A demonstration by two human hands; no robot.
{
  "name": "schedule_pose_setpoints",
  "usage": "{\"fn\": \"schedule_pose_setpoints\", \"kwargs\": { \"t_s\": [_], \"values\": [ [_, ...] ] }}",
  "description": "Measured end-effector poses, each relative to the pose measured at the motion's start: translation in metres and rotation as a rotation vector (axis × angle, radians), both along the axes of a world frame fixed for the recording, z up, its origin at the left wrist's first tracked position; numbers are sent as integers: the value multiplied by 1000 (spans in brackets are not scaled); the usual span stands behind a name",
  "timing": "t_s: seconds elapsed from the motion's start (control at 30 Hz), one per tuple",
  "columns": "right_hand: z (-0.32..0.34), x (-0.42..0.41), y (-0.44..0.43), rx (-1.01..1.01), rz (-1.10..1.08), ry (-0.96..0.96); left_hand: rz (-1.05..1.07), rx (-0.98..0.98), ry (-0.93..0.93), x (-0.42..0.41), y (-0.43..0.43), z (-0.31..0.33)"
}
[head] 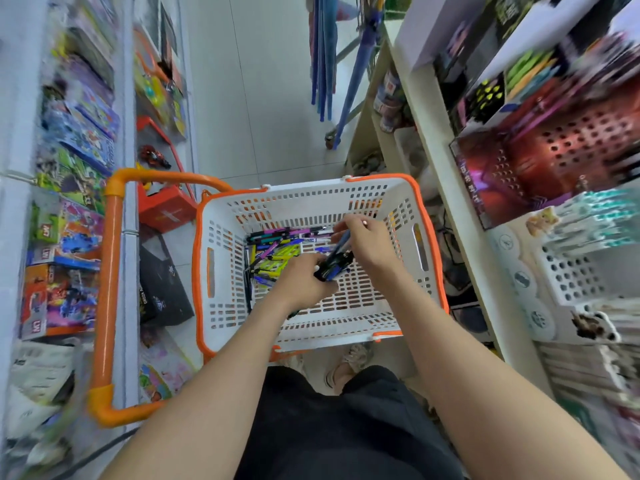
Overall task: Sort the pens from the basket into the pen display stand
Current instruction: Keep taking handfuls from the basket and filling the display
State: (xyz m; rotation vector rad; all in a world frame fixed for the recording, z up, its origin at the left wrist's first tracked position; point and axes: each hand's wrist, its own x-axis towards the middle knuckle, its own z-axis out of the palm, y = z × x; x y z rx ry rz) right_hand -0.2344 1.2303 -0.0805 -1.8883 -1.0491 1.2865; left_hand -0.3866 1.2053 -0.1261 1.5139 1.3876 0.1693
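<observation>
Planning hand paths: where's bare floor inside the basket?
Bare: basket floor along the near wall and toward the right wall. Crowded: loose pens pile at far left; left hand and right hand grip a pen bundle at centre.

Both arms are reaching forward; the left hand (303,280) is gripping a pen bundle (334,265), the right hand (369,242) pinching its far end.

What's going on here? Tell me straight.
A person stands over a white basket with an orange rim, both hands down inside it. The left hand grips a small bunch of dark and blue pens, and the right hand pinches a blue pen whose lower end meets that bunch. More loose pens lie heaped in the basket's far left corner. The display stand cannot be made out here.
</observation>
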Motion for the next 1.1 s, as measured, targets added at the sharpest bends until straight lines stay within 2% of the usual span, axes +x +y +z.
{"fn": "schedule_pose_setpoints", "kwargs": {
  "t_s": [0.23, 0.33, 0.43, 0.53, 0.6, 0.67, 0.73, 0.87, 1.1],
  "values": [
    [37, 0, -1, 2, -121, 309, 68, 102, -118, 5, 17, 37],
    [28, -3, -17, -47, -237, 307, 327, 82, -280, 9, 22, 53],
    [11, -16, -38, -270, -298, 291, 583, 67, -490, 11, 28, 70],
    [8, -30, -50, -459, -360, 495, 645, 96, -586, 16, 32, 86],
    [13, -35, -47, -486, -475, 747, 663, 109, -577, 19, 29, 94],
    [17, -36, -38, -426, -603, 912, 671, 120, -529, 20, 24, 96],
    [17, -36, -32, -388, -650, 943, 649, 138, -498, 20, 21, 94],
    [17, -36, -28, -325, -588, 945, 533, 225, -423, 23, 14, 97],
    [19, -40, -26, -162, -520, 1087, 442, 336, -418, 21, 10, 102]
  ]
}}
